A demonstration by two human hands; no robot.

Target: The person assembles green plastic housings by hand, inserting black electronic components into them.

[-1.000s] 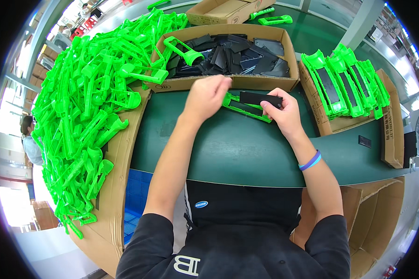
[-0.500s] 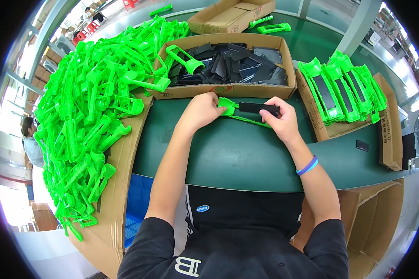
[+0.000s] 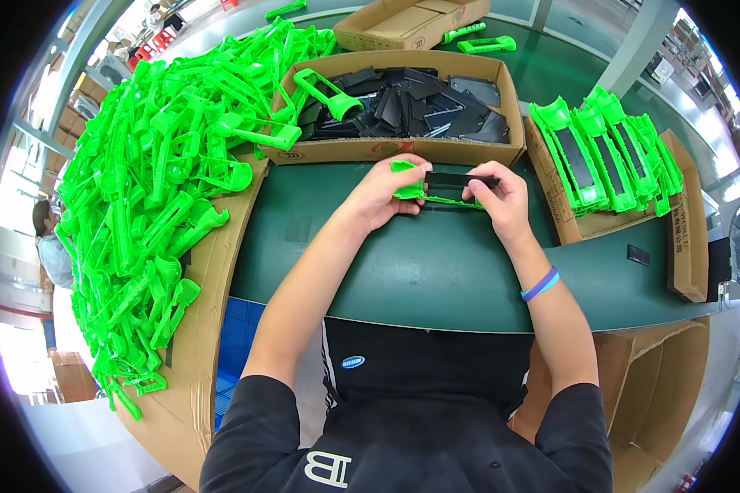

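Head view: the left hand (image 3: pixel 384 195) pinches the near end of a green plastic piece (image 3: pixel 423 193) while the right hand (image 3: pixel 501 195) has its fingers closed on a black insert (image 3: pixel 460 177) laid along it, both just above the green table (image 3: pixel 436 271) by the cardboard box of black inserts (image 3: pixel 403 107). Loose green parts (image 3: pixel 148 205) heap at the left and fitted ones (image 3: pixel 604 156) stack at the right, each apparently kept within reach.

the left hand (image 3: pixel 384 195) covers one end of the green plastic part (image 3: pixel 436 195), and the right hand (image 3: pixel 500 200) hides the end of the black insert (image 3: pixel 456 178). the fingertips are not visible. the black pieces in the cardboard box (image 3: pixel 403 150) overlap, so their shapes are unclear.
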